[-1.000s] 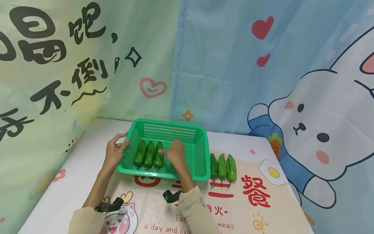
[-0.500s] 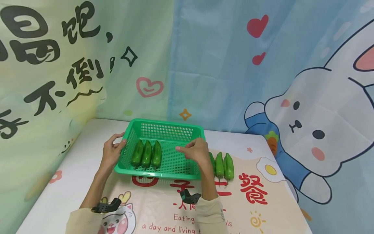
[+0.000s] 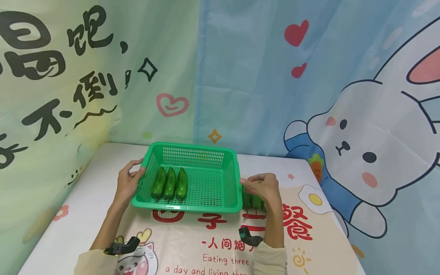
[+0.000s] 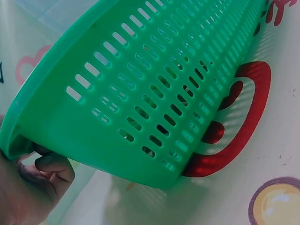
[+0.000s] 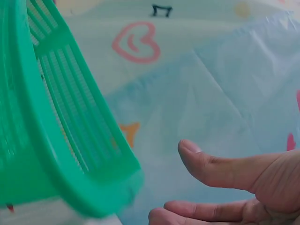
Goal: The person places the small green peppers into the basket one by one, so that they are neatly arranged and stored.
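Note:
A green plastic basket [image 3: 187, 209] with slotted walls holds three green peppers [image 3: 170, 184] lined up at its left side. My left hand [image 3: 128, 184] grips the basket's left end. In the left wrist view, that hand [image 4: 35, 190] has its fingers curled under the rim. My right hand [image 3: 266, 187] is beside the basket's right rim, over three more green peppers [image 3: 253, 202] on the table and partly hiding them. The right wrist view shows this hand [image 5: 225, 173] holding nothing, thumb and fingers apart, with a gap between it and the basket.
The white table [image 3: 80, 194] carries a printed beige mat [image 3: 185, 240] under and in front of the basket. A printed cloth backdrop [image 3: 240, 76] hangs behind the table and along its left side.
My right hand has moved right, from over the peppers inside the basket to beyond its right rim. The left hand keeps its grip on the basket. The head view has shifted slightly.

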`<state>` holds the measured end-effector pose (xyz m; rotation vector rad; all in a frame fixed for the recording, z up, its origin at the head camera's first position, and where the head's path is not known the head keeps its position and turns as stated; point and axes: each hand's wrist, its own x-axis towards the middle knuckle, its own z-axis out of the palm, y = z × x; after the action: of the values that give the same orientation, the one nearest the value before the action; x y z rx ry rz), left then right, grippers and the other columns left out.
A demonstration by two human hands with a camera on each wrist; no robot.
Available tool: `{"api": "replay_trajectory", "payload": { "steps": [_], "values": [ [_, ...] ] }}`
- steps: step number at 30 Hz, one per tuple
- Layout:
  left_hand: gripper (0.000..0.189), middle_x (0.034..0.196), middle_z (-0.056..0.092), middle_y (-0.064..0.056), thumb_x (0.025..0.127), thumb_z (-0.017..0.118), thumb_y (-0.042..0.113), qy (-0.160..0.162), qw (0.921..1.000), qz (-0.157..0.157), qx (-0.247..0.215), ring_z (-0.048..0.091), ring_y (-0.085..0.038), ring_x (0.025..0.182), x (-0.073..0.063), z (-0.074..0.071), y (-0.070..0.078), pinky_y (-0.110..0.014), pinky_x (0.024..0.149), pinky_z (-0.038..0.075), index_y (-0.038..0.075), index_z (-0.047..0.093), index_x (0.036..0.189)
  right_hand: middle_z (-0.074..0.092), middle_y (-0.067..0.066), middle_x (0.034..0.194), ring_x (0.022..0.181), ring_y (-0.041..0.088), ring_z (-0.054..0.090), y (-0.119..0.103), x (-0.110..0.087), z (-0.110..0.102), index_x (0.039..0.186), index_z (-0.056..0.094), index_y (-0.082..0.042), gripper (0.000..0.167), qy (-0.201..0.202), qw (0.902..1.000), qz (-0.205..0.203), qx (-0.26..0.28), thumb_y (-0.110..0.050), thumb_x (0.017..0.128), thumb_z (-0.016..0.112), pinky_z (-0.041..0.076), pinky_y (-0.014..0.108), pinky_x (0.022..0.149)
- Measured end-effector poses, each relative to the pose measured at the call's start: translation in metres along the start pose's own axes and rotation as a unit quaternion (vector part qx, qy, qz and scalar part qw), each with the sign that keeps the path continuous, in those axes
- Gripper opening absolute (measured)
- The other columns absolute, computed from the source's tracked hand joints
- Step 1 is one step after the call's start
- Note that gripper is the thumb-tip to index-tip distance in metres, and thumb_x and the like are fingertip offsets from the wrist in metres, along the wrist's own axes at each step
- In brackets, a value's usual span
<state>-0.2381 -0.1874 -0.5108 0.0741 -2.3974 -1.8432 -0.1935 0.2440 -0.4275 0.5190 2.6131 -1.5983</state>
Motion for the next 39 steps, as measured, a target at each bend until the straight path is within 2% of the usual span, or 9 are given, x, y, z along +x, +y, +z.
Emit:
{"api": "replay_trajectory", "payload": {
  "steps": [7, 9, 12, 14, 16, 22, 26, 32, 39],
  "values": [
    [0.048, 0.093, 0.083, -0.021, 0.116, 0.057, 0.024, -0.001, 1.0, -0.002, -0.002, 0.072, -0.008, 0.063, -0.002, -0.001, 0.001, -0.025, 0.059, 0.056, 0.003, 0.052, 0.159, 0.069, 0.032, 0.129, 0.091, 0.029, 0.084, 0.024, 0.005, -0.026, 0.124, 0.07, 0.012, 0.048, 0.022, 0.9987, 0.041, 0.019, -0.024, 0.096, 0.087, 0.063, 0.046, 0.101],
    [0.049, 0.094, 0.083, -0.022, 0.116, 0.057, 0.024, -0.002, 1.0, -0.005, -0.001, 0.072, -0.007, 0.063, -0.002, -0.001, 0.001, -0.025, 0.06, 0.056, 0.003, 0.052, 0.159, 0.069, 0.033, 0.13, 0.089, 0.027, 0.084, 0.03, 0.005, -0.033, 0.127, 0.069, 0.012, 0.051, 0.031, 0.9981, 0.051, 0.017, -0.025, 0.096, 0.087, 0.058, 0.054, 0.109],
    [0.049, 0.096, 0.083, -0.025, 0.116, 0.057, 0.025, -0.002, 1.0, -0.006, 0.002, 0.072, -0.007, 0.063, -0.002, 0.0, 0.0, -0.026, 0.059, 0.056, 0.003, 0.052, 0.159, 0.07, 0.033, 0.131, 0.094, 0.029, 0.082, 0.038, 0.006, -0.04, 0.129, 0.069, 0.01, 0.053, 0.048, 0.9961, 0.074, 0.005, -0.029, 0.096, 0.086, 0.054, 0.059, 0.113],
    [0.049, 0.098, 0.082, -0.027, 0.116, 0.057, 0.025, -0.001, 1.0, -0.006, 0.003, 0.072, -0.007, 0.064, -0.002, 0.0, 0.0, -0.026, 0.059, 0.056, 0.003, 0.052, 0.159, 0.07, 0.034, 0.133, 0.101, 0.036, 0.081, 0.045, 0.006, -0.045, 0.129, 0.07, 0.009, 0.056, 0.06, 0.9945, 0.085, -0.01, -0.033, 0.096, 0.086, 0.053, 0.061, 0.112],
    [0.049, 0.099, 0.082, -0.028, 0.116, 0.057, 0.025, 0.0, 1.0, -0.004, 0.006, 0.071, -0.007, 0.063, -0.002, 0.0, -0.001, -0.026, 0.059, 0.055, 0.003, 0.052, 0.159, 0.07, 0.035, 0.132, 0.106, 0.04, 0.08, 0.051, 0.007, -0.048, 0.129, 0.071, 0.009, 0.057, 0.077, 0.9925, 0.092, -0.022, -0.034, 0.096, 0.087, 0.058, 0.053, 0.103],
    [0.048, 0.103, 0.081, -0.032, 0.116, 0.056, 0.025, 0.001, 1.0, 0.001, 0.01, 0.071, -0.006, 0.063, -0.003, -0.001, 0.0, -0.026, 0.059, 0.056, 0.003, 0.053, 0.159, 0.077, 0.032, 0.113, 0.097, 0.041, 0.079, 0.068, 0.009, -0.053, 0.123, 0.072, 0.011, 0.057, 0.106, 0.9885, 0.097, -0.045, -0.034, 0.092, 0.09, 0.059, 0.042, 0.08],
    [0.048, 0.105, 0.08, -0.032, 0.116, 0.056, 0.025, -0.001, 1.0, 0.001, 0.005, 0.073, -0.007, 0.065, -0.002, -0.001, 0.0, -0.026, 0.06, 0.057, 0.002, 0.052, 0.159, 0.076, 0.024, 0.096, 0.091, 0.035, 0.07, 0.077, 0.011, -0.052, 0.119, 0.073, 0.01, 0.053, 0.112, 0.9864, 0.108, -0.054, -0.032, 0.091, 0.09, 0.057, 0.047, 0.081],
    [0.048, 0.092, 0.083, -0.023, 0.116, 0.057, 0.025, 0.0, 1.0, -0.002, -0.001, 0.068, -0.007, 0.06, -0.001, 0.0, 0.0, -0.026, 0.057, 0.054, 0.003, 0.053, 0.158, 0.078, 0.025, 0.097, 0.092, 0.034, 0.071, 0.087, 0.017, -0.051, 0.122, 0.072, 0.01, 0.054, 0.1, 0.9845, 0.128, -0.066, -0.032, 0.092, 0.089, 0.055, 0.052, 0.088],
    [0.049, 0.088, 0.083, -0.017, 0.116, 0.056, 0.024, -0.004, 1.0, 0.0, -0.008, 0.07, -0.008, 0.06, 0.0, 0.0, -0.001, -0.026, 0.057, 0.056, 0.002, 0.052, 0.159, 0.077, 0.021, 0.095, 0.088, 0.029, 0.069, 0.099, 0.024, -0.049, 0.122, 0.074, 0.009, 0.053, 0.091, 0.9833, 0.136, -0.079, -0.033, 0.092, 0.089, 0.056, 0.046, 0.079]
  ]
}}
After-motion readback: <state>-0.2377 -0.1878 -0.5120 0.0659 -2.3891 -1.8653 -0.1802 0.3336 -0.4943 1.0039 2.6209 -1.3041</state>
